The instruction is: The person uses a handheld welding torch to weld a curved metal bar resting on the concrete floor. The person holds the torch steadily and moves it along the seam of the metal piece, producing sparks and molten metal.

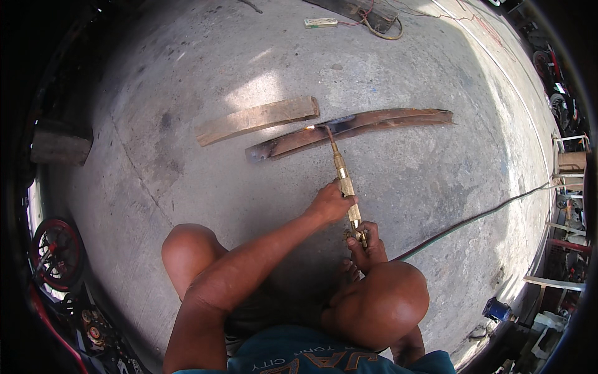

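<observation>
One brass torch [346, 185] slants over the concrete floor [473, 156], its tip at a rusty metal strip [386, 119] beside a small bright spot. The left hand [329, 204] has its fingers curled around the torch's middle; the right hand's [370, 247] fingers are closed around its valve end. A wooden block [261, 119] lies just beyond the strip. The stained floor has sunlit patches, with a wheel [57, 254] at far left and clutter at right. The right knee [392, 302] hides most of that forearm and the near end of a green hose [473, 218]; whether the tip touches metal I cannot tell. The rim fades to black.
</observation>
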`<state>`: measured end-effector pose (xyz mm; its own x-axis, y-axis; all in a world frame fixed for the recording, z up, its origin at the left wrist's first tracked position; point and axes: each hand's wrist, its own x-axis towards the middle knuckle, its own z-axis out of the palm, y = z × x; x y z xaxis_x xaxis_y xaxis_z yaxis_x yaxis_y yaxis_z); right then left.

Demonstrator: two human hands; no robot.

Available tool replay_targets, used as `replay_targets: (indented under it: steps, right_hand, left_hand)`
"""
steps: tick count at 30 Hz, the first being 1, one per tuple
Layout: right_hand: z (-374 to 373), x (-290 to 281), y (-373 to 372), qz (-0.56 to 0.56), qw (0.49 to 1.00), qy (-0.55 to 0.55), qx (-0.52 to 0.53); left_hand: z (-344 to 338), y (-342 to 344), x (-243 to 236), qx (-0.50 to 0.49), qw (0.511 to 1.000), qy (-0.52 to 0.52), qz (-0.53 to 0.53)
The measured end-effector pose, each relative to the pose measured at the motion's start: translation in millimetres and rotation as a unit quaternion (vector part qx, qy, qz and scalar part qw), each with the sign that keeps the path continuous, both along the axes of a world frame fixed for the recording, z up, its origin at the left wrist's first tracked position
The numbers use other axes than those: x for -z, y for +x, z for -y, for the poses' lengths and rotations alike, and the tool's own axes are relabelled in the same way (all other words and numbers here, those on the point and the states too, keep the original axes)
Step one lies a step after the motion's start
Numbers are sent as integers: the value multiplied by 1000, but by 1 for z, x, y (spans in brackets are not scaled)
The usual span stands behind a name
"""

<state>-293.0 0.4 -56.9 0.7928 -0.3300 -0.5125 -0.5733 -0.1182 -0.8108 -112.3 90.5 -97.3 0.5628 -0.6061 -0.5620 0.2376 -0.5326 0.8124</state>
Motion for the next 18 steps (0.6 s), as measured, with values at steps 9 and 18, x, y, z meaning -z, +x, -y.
replay_targets:
  steps: [9, 18]
  right_hand:
    - [0, 8, -3, 25, 1000, -9, -6]
    - [0, 2, -2, 19, 1000, -5, -2]
  left_hand:
    - [0, 0, -2, 3, 1000, 11, 15]
    - [1, 1, -3, 21, 1000, 6, 20]
